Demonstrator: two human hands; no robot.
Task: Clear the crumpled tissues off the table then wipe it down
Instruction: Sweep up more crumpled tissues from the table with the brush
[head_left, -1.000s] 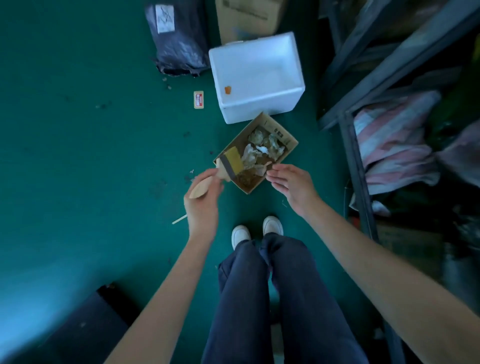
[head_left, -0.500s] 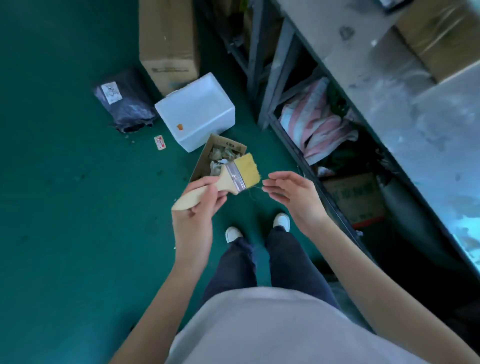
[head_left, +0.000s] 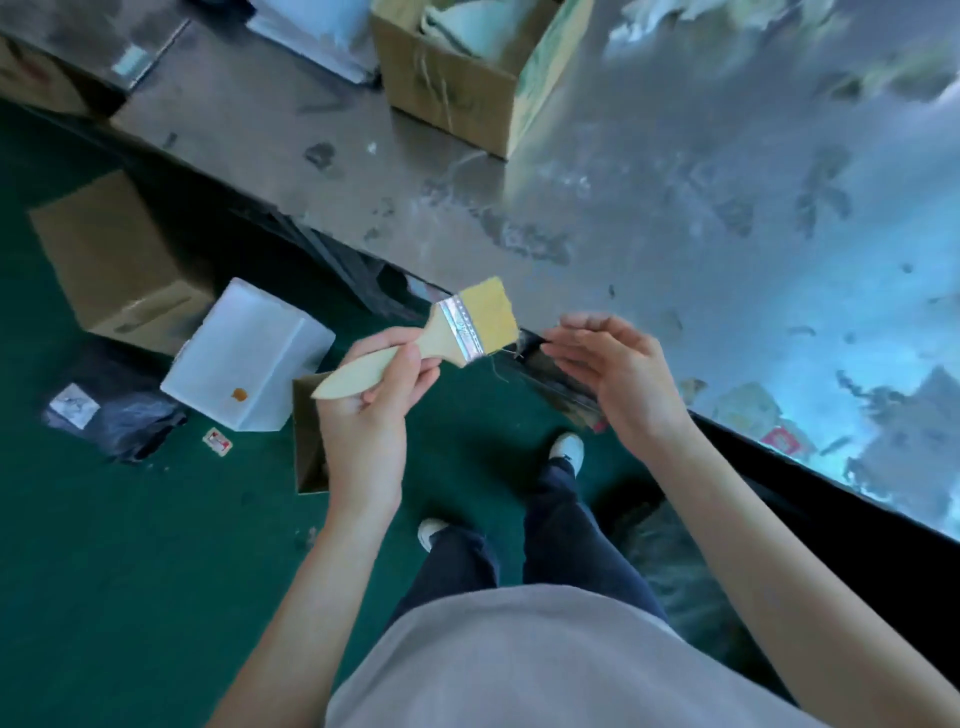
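Observation:
My left hand grips the pale wooden handle of a flat paintbrush with yellow bristles and a metal band, held just in front of the table's edge. Close by the bristle tips hovers my right hand, fingers loosely bent and holding nothing I can make out. A thin dark strand hangs from the bristles between the two hands. The worn grey table fills the upper right. On the floor, an open cardboard box is mostly hidden behind my left wrist.
An open cardboard box with white material stands on the table at the back. On the green floor lie a white foam box, a closed carton, a black bag and a small card.
I have straightened up from the box of tissues on the floor and turned toward the table. The brush rose with my left hand and my right hand stayed by the bristles.

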